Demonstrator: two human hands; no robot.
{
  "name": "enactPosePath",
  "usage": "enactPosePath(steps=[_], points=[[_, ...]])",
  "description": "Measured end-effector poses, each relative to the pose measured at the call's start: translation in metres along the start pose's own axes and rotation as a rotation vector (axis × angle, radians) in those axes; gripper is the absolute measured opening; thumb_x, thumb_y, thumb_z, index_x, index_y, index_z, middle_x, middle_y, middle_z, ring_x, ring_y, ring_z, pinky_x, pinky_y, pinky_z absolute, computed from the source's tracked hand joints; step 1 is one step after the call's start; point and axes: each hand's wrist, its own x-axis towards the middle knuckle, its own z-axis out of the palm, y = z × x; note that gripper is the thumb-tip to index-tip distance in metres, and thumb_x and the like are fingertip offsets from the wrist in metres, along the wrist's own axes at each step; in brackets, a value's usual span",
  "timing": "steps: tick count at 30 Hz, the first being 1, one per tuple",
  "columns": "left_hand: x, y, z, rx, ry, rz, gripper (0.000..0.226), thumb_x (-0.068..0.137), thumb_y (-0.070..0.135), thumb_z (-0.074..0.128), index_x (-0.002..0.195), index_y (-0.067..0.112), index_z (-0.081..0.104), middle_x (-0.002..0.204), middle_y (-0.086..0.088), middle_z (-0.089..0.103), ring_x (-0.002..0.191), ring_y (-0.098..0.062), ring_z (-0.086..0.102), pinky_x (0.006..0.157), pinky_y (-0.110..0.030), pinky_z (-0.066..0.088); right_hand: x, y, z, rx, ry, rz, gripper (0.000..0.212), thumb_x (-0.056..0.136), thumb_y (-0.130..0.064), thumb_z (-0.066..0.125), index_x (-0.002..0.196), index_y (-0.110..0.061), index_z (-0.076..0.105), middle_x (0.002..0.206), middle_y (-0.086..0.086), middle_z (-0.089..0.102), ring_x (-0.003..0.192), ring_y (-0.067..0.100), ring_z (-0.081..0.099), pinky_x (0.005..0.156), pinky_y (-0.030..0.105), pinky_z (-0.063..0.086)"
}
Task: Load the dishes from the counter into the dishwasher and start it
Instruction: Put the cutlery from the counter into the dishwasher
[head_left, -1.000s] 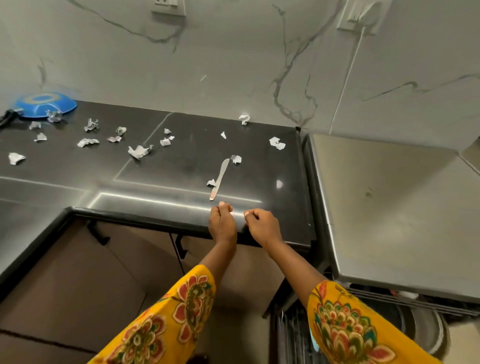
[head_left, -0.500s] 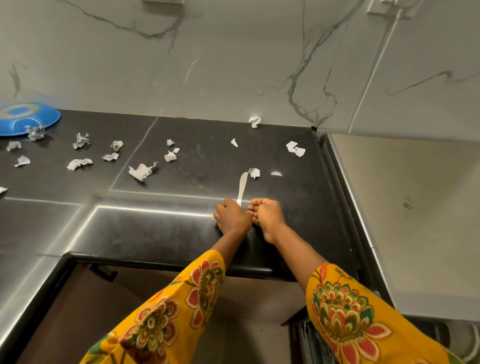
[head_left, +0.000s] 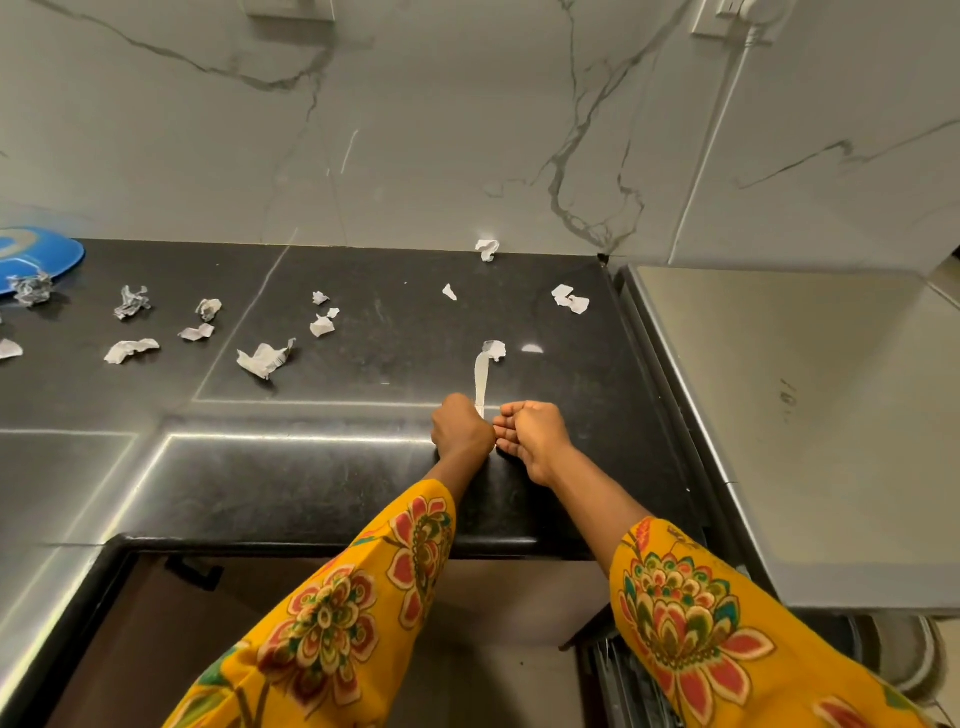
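Both hands have travelled forward from the table's front edge to its middle, and the flat pale knife that lay slanted a second ago now points almost straight away from the person.

Head view: the left hand (head_left: 461, 427) is curled into a fist around the near end of the flat pale table knife (head_left: 481, 378), whose blade runs away across the glossy black stone table (head_left: 322, 467) to a crumpled paper scrap (head_left: 494, 349) at its tip. The right hand (head_left: 532, 432) sits just beside it, fingers bent inward toward the handle; whether it actually grips the knife I cannot tell. Other torn paper bits (head_left: 262, 358) litter the table, and a round blue plate (head_left: 39, 257) lies at the far left edge. At lower right, dark dishwasher racks (head_left: 631, 686) show beneath the grey appliance top (head_left: 810, 415).

To do this pickup well, I judge the knife should be lifted by the handle with one hand, blade kept low and pointed away, leaving the scrap behind, then carried down right to the rack. The blue plate seems to be left for after.
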Motion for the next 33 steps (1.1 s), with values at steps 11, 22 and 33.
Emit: enactPosePath(steps=[11,22,33], points=[[-0.018,0.004,0.013,-0.228,-0.135,-0.088,0.015,0.089,0.009,0.060,0.096,-0.003,0.054,0.099,-0.019,0.061,0.090,-0.031,0.063,0.073,-0.037,0.053,-0.012,0.004,-0.021,-0.049,0.039,0.014,0.031,0.090,0.008,0.039,0.070,-0.011,0.053,0.067,0.006,0.055,0.057,0.012,0.050,0.057,0.025,0.045],[-0.068,0.009,0.034,-0.704,-0.414,-0.230,0.021,0.089,-0.010,0.052,0.071,0.002,0.055,0.071,-0.013,0.058,0.063,-0.020,0.057,0.062,-0.030,0.051,-0.035,0.006,-0.070,-0.154,-0.058,0.028,0.027,0.086,0.014,0.047,0.072,-0.007,0.058,0.068,0.010,0.058,0.058,0.015,0.055,0.057,0.027,0.046],[-0.129,0.036,0.082,-0.981,-0.239,-0.226,0.019,0.095,0.002,0.045,0.082,0.008,0.057,0.069,-0.006,0.053,0.060,-0.012,0.048,0.058,-0.021,0.046,-0.079,0.025,-0.181,-0.324,-0.195,-0.027,0.029,0.088,0.015,0.040,0.082,-0.002,0.062,0.072,0.010,0.055,0.060,0.014,0.048,0.059,0.024,0.043]])
